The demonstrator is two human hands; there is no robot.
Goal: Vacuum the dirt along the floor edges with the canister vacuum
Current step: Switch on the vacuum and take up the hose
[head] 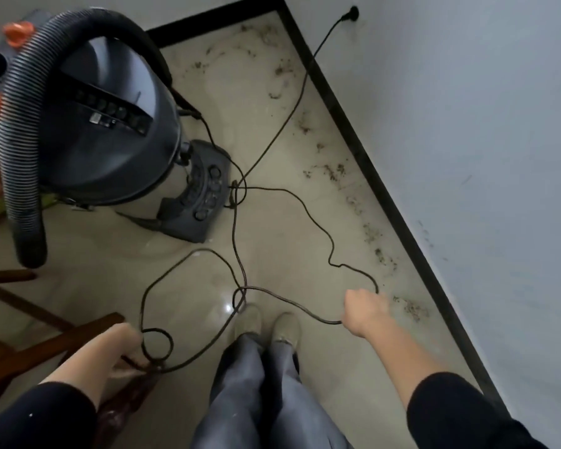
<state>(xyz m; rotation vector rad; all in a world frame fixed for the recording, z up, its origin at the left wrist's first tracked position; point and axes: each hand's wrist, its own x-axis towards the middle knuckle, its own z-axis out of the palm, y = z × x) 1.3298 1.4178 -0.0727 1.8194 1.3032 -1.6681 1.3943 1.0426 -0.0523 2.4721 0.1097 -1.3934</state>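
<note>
While we stand on the tile, both our hands hold the power cord [237, 238].
Far left, the ribbed hose [23, 140] arcs over the canister vacuum [110, 124], which stands upright near the corner. Our left hand [123, 343] is low, blurry, with fingers curled on a small cord loop. The cord tangles across the floor past our shoes [268, 322]. Our right hand [365, 311] is fisted round the cord. Dirt [331, 170] trails along the black baseboard [370, 163], and the plug [353, 12] sits in the wall at the top.

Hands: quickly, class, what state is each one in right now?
Left hand: grips a loop of the power cord.
Right hand: fist closed round the same cord.
</note>
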